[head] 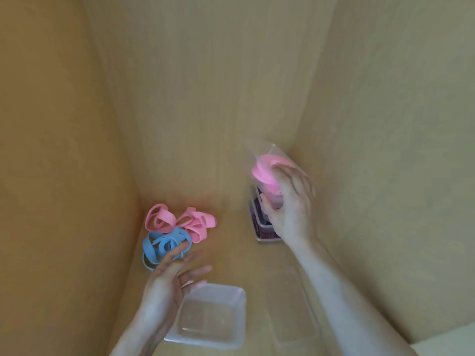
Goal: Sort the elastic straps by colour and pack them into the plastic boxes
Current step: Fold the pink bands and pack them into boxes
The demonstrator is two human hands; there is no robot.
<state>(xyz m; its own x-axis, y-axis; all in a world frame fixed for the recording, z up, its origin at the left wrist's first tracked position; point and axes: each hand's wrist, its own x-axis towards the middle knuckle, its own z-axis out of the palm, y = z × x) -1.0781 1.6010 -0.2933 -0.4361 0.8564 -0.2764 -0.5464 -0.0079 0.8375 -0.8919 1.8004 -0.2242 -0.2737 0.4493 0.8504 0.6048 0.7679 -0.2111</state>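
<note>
A heap of pink straps [185,222] lies at the back left of the wooden surface, with a tangle of blue straps [159,246] just in front of it. My left hand [169,276] hovers open over the blue straps, fingers spread. My right hand [288,204] grips a clear plastic box [276,152] tilted on its side, with pink straps [264,173] inside. Beneath it sits another box with dark straps [263,227]. An empty clear box [239,299] stands in front of my left hand.
A clear flat lid [293,309] lies to the right of the empty box, partly under my right forearm. Wooden panels rise on the left, back and right, closing the space in.
</note>
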